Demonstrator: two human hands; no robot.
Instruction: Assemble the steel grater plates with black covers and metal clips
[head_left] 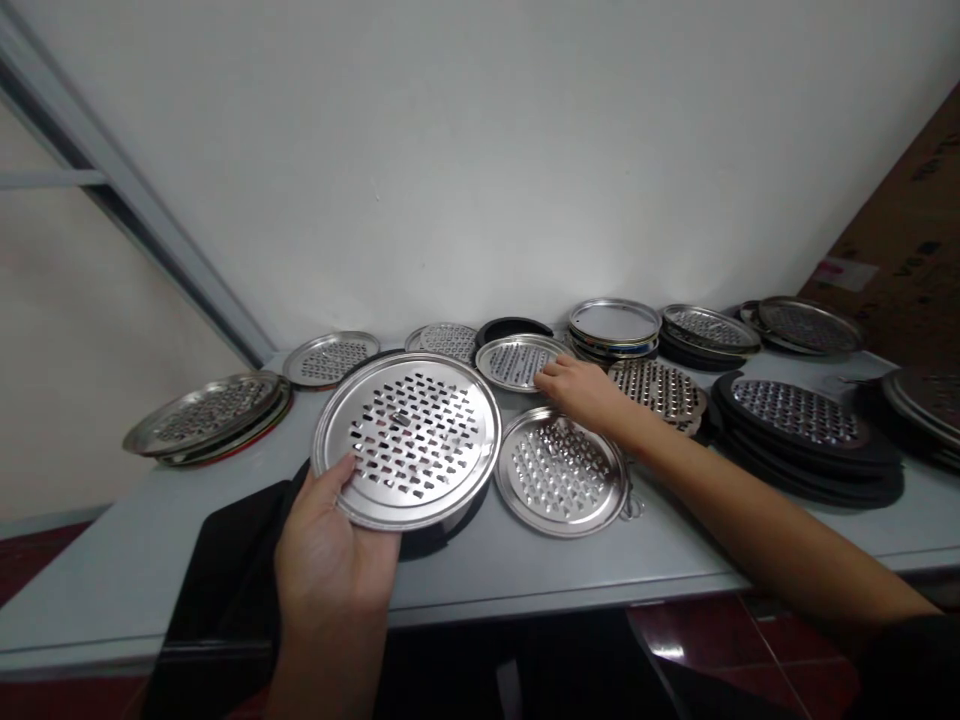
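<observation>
Left hand: the left hand (330,555) grips the front plate (412,440), thumb over the near-left rim, the other fingers out of sight beneath.
Front plate: round, metal, punched through with rows of slots, held tilted with its upper face toward the wearer; being round, it has no long axis.
Under the front plate: a dark disc (433,545) shows past its lower edge; whether it is in the left hand too or lies on the surface (525,585), I cannot tell.
Right hand: the right hand (574,385) is stretched forward, fingers bent downward at the right edge of the back plate (511,362); whether they pinch the rim or only touch it, I cannot tell.
Back plate: a similar slotted round plate, lying farther back on the surface, its middle to the left of the right fingertips.
Which hand is nearer: the right, right at its rim; from the left hand, the back plate lies ahead and to the right, beyond the front plate.
Between and below: the toothed plate (559,475) lies on the surface just right of the front plate, below the right hand.
Around: a left stack (214,415) of plates, a pile of lids (615,322) near the wall (480,150), and a dark pile (810,445) right of the right forearm.
</observation>
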